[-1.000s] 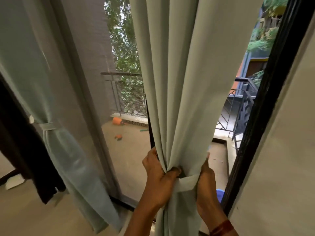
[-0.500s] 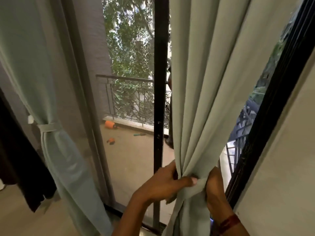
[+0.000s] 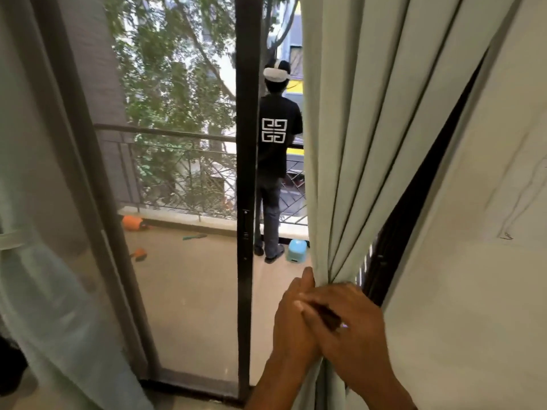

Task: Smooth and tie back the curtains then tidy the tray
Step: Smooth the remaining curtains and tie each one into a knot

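Head view: left curtain (image 3: 59,306) hangs tied. At the right curtain (image 3: 370,143), left hand (image 3: 291,327) grips the gather; whether right hand (image 3: 355,329) holds anything, I cannot tell. The tray remains to be tidied.

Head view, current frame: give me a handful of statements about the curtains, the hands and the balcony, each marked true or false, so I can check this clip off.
1. The left hand and the right hand meet at the gathered part of the right curtain. True.
2. The left curtain hangs loose with nothing around it. False: a band is wrapped around it.
3. A person stands outside at the railing, back to the camera. True.
4. The blue stool stands inside the room under the left curtain. False: it sits on the balcony floor beside the person's feet.
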